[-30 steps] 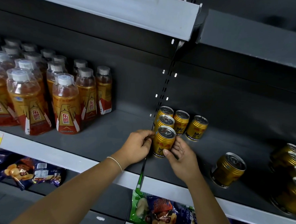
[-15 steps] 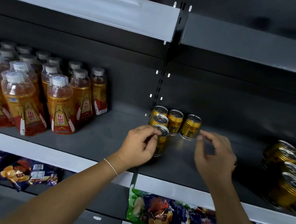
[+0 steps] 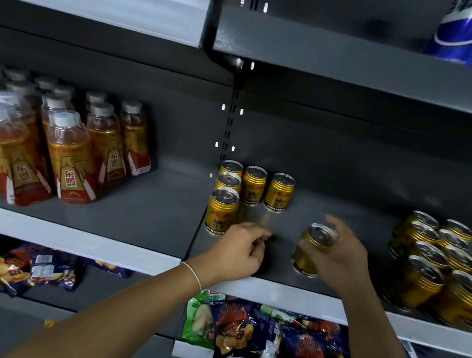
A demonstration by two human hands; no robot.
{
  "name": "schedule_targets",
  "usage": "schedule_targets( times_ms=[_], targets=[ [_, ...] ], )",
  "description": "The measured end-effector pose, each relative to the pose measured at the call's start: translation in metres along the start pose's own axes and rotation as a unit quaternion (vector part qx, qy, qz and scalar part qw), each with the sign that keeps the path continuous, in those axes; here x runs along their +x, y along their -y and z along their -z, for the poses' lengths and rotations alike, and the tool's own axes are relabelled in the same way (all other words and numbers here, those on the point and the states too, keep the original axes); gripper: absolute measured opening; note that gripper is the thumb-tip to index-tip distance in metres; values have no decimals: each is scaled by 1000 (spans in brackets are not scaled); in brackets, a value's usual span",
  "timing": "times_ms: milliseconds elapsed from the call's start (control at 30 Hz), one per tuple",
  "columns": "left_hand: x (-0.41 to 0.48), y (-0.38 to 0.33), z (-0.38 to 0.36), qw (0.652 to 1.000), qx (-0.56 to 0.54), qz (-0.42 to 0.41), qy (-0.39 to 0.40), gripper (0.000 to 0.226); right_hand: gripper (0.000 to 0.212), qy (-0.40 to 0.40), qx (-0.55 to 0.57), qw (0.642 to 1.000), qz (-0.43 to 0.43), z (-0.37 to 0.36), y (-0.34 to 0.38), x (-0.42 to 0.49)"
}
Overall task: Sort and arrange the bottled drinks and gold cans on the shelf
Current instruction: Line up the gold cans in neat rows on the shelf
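The step in hand looks like can-lining. Well left of both hands, the bottled drinks (image 3: pixel 66 156) stand grouped in rows on the shelf (image 3: pixel 159 205), apart from the cans. The left hand (image 3: pixel 239 251) hangs with fingers loosely curled and holds nothing, just to the right of the front can (image 3: pixel 222 211). That can heads a column of three, and two more lined-up cans (image 3: pixel 265 188) stand behind the gap between the hands.

The right hand (image 3: pixel 340 258) grips a gold can (image 3: pixel 313 250) around its side, tilted slightly, low over the shelf. I cannot tell whether its base touches the deck. The next move probably calls for sliding this can leftward to stand beside the front can, upright, label forward, without knocking the row. The left hand sits close to that spot and may need to steady the row or give way.

Right of the right hand, a crowd of loose cans (image 3: pixel 430 260) waits to be sorted. Snack bags (image 3: pixel 248 332) lie below the hands, and a blue pack (image 3: pixel 467 29) sits above, to the right.
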State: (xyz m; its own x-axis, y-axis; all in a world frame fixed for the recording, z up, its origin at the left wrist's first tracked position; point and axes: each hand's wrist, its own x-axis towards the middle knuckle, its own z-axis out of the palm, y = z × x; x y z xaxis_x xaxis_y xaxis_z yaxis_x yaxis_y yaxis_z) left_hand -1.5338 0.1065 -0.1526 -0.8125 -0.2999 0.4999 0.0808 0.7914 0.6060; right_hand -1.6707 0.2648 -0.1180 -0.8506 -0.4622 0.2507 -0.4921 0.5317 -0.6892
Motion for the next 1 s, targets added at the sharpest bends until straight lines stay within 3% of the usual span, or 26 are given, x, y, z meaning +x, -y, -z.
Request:
schedule_targets(
  times_ms=[267,433,600,767,900,1000],
  targets=[
    [-7,-15,-5,997,-13,35,62,33,90,24,91,996,9,-14,10,-7],
    [-19,-13,5,989,-75,102,81,53,90,11,115,993,14,-28,30,-14],
    [-26,-7,22,987,-82,134,22,54,77,13,132,991,30,-45,52,-24],
    [-38,14,48,979,-95,179,-32,55,22,72,237,964,101,-65,65,-35],
    [-49,34,64,971,-116,207,-40,48,22,174,293,936,91,-82,61,-42],
    [-54,45,70,969,-128,208,-30,52,32,192,296,931,92,-96,60,-47]
  ],
)
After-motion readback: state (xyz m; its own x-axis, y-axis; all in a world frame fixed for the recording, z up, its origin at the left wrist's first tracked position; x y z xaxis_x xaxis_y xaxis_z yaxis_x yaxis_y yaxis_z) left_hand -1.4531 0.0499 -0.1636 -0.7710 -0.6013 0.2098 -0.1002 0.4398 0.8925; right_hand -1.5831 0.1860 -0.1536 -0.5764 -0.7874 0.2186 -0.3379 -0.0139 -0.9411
